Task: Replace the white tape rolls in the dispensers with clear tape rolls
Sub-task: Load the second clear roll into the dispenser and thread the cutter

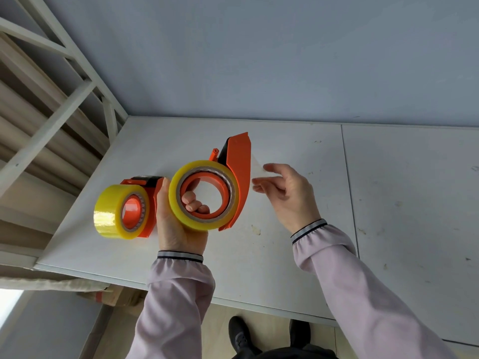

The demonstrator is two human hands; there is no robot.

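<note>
Head view: white table [285, 255], no white rolls in sight. Near its left edge stands one loaded orange dispenser [145, 203]. My left hand [178, 224] grips the second dispenser [238, 177] through its clear roll [204, 195]; right hand [285, 193] pinches the tape end [259, 165] — threading left, I'd judge.

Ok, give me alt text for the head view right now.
The left hand holds up an orange dispenser loaded with a clear tape roll while the right hand pulls its tape end. A second loaded dispenser sits on the white table.
</note>
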